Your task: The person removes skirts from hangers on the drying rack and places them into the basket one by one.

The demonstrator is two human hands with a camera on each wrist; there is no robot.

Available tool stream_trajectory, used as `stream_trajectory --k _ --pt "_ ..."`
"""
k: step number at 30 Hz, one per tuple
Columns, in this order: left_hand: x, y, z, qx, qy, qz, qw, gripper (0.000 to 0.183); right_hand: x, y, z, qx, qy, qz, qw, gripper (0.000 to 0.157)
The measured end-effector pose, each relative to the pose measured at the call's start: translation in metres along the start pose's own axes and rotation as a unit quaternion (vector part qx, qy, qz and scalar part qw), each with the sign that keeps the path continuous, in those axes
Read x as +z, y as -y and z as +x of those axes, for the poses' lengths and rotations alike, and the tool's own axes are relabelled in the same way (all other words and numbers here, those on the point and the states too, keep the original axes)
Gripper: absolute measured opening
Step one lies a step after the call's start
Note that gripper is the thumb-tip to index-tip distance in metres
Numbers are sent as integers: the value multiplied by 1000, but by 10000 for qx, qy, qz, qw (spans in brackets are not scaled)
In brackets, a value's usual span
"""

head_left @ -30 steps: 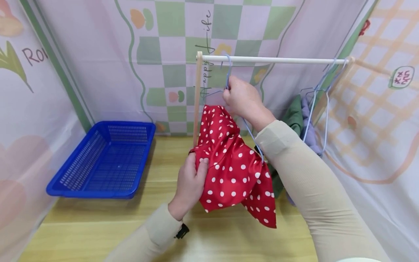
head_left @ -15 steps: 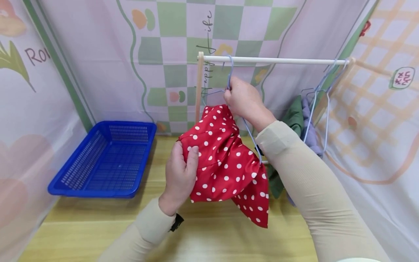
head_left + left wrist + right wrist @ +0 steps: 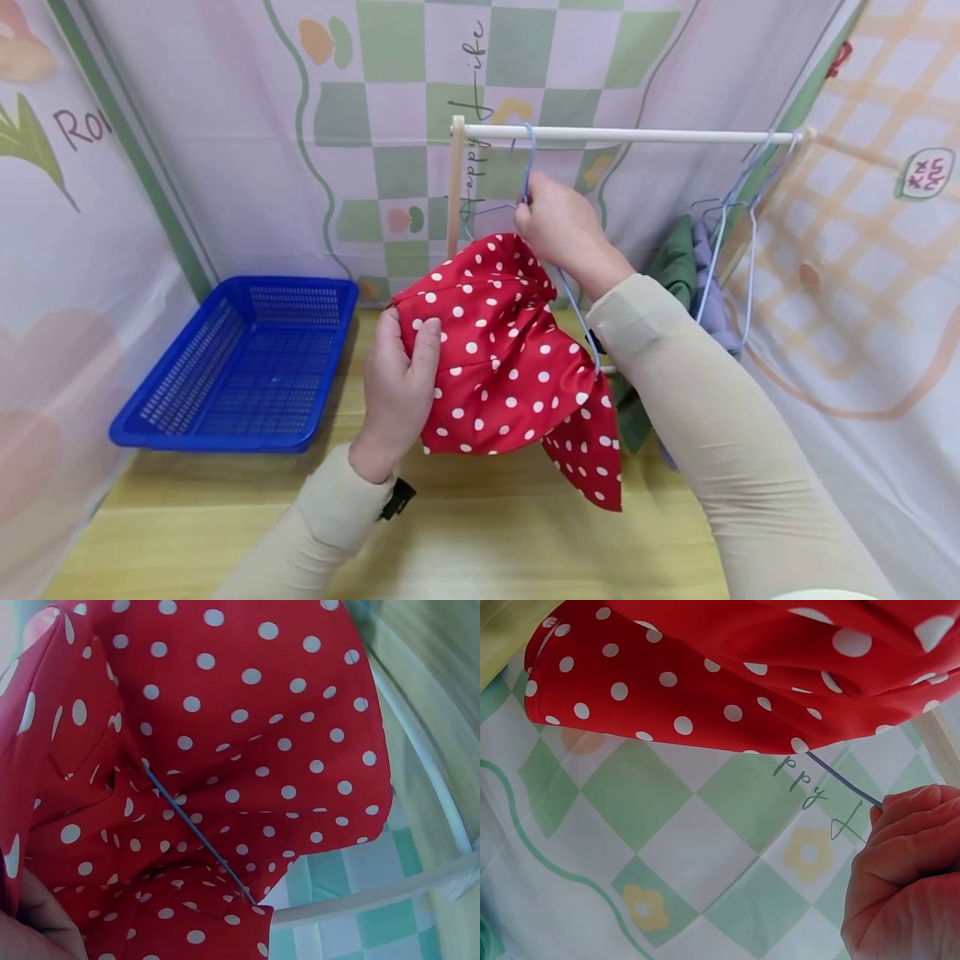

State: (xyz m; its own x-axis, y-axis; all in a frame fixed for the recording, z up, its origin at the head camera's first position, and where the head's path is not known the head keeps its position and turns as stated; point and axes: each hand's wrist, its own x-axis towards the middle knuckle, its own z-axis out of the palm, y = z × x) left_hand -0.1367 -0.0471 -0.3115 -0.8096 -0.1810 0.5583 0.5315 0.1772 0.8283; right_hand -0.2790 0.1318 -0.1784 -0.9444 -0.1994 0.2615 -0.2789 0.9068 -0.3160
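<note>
A red garment with white polka dots hangs partly on a light-blue wire hanger. The hanger's hook is over the white rail of a small clothes rack. Just below that hook, my right hand grips the hanger's neck. My left hand holds the garment's left edge, thumb in front and the other fingers behind the cloth. In the left wrist view a dark stretch of hanger wire runs among the cloth folds. The right wrist view has curled fingers around the wire, beside the cloth.
On the left of the wooden table stands a blue plastic basket. Green and purple clothes hang on hangers at the rack's right end. A wooden post supports its left end. Printed curtains surround the table.
My left hand has moved left and slightly up, drawing the garment's edge outward and spreading the cloth wider. My right hand has stayed at the hanger's neck.
</note>
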Motion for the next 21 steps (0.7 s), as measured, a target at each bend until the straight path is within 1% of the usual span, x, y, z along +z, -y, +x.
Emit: stream_trajectory --k 3,4,7,10,11,13,17,21 --pt "-1 -1 2 -331 -38 -299 9990 39 -1 -1 0 4 8 0 10000 24" --pt "-2 -6 2 -502 -18 -432 9978 39 -1 -1 0 -2 8 -3 10000 23" --pt "-3 -8 4 -934 -18 -943 9911 41 -1 -2 0 -20 5 -2 10000 24" --pt "-3 -6 5 -1412 -70 -1500 9785 43 -1 -2 0 -31 13 6 10000 23" --pt "-3 -1 5 -1511 -113 -1641 9747 44 -1 -3 -1 -31 23 11 10000 23" --pt "-3 0 6 -1751 -204 -1846 9669 45 -1 -3 -1 -36 30 12 10000 23" --pt "-1 1 6 -2078 -446 -2122 9538 50 -1 -3 -1 -54 17 11 10000 22" --pt "0 3 9 -2350 -692 -2584 9345 54 -2 -4 -1 -58 -10 8 10000 21"
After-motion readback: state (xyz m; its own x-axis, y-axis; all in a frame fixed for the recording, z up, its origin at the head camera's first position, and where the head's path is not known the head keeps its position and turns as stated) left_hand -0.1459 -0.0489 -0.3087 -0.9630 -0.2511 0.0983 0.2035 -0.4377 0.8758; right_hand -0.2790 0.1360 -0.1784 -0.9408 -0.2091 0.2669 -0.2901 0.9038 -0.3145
